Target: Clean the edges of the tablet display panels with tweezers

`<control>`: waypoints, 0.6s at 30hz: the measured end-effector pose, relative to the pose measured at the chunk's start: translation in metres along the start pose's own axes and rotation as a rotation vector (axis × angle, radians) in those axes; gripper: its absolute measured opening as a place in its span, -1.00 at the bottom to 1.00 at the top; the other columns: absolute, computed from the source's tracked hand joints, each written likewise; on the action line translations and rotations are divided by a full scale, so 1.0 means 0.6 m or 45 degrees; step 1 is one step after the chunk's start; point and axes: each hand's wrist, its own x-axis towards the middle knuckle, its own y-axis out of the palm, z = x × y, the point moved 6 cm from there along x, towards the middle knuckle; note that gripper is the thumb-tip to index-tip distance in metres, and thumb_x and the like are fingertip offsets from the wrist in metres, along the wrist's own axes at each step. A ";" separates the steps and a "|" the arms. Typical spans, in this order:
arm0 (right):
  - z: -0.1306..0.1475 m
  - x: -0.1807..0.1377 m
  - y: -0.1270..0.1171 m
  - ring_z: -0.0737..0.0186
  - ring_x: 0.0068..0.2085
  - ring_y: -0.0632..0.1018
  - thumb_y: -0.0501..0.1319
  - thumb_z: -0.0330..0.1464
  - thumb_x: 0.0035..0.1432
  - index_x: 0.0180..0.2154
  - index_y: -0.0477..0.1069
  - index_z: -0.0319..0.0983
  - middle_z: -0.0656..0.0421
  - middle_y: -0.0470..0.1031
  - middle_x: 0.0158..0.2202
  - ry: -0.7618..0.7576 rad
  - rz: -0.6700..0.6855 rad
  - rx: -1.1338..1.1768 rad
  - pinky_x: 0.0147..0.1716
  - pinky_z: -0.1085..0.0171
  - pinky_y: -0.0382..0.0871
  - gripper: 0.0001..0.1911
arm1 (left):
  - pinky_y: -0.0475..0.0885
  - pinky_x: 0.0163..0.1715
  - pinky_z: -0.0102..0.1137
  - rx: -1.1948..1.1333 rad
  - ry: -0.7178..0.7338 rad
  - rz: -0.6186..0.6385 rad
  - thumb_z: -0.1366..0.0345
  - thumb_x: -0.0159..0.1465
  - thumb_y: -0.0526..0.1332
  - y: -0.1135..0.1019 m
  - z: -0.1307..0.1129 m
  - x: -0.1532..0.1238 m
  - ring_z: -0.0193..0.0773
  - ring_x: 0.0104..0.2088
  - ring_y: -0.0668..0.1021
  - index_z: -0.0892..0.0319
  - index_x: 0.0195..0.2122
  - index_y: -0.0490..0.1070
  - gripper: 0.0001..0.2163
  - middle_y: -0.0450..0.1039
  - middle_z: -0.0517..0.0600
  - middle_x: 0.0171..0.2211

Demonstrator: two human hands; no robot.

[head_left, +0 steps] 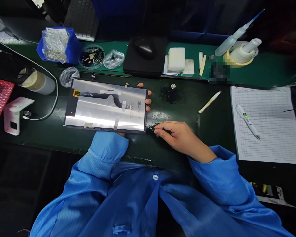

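Note:
A flat display panel [101, 110] with a silver back, a black ribbon cable and bits of tape lies across my left hand [148, 98]. That hand supports it from below; its fingertips curl round the right edge, and the palm is hidden. My right hand [174, 133] pinches a thin metal tool [150, 128], perhaps tweezers, whose tip meets the panel's lower right corner. A small heap of black scraps [169, 94] lies on the dark bench to the right of the panel.
Along the back stand a blue bin [74, 46], a round dish of small parts [91, 56], a mouse [143, 47], white blocks [176, 60] and bottles [241, 52]. A pale stick [209, 102] and a ruled sheet [268, 138] with a pen [248, 121] lie right; a white cable [54, 95] loops left.

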 end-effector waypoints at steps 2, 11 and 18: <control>-0.004 -0.002 0.002 0.25 -0.36 0.59 0.22 -0.27 0.37 -0.22 0.58 -0.15 0.22 0.62 -0.37 0.053 0.004 0.036 -0.33 0.26 0.40 -0.83 | 0.53 -0.34 -0.22 -0.012 0.009 0.036 -0.14 0.47 -0.11 0.002 -0.001 -0.001 -0.12 -0.23 0.52 0.09 -0.08 0.52 -0.48 0.46 0.11 -0.06; 0.000 0.000 -0.003 0.22 -0.26 0.62 0.24 -0.32 0.36 -0.19 0.60 -0.16 0.19 0.67 -0.26 -0.027 -0.047 -0.033 -0.24 0.26 0.42 -0.86 | 0.51 -0.42 -0.22 0.016 -0.005 -0.054 -0.16 0.47 -0.23 0.007 0.001 -0.002 -0.12 -0.31 0.52 0.00 0.04 0.44 -0.45 0.47 0.06 -0.12; -0.012 -0.003 0.002 0.27 -0.38 0.58 0.34 -0.30 0.27 -0.19 0.58 -0.15 0.23 0.64 -0.33 0.078 -0.057 0.010 -0.37 0.30 0.41 -0.90 | 0.48 -0.33 -0.28 -0.033 0.039 -0.063 -0.14 0.49 -0.20 0.008 0.000 -0.002 -0.17 -0.25 0.48 0.10 -0.10 0.46 -0.45 0.45 0.11 -0.09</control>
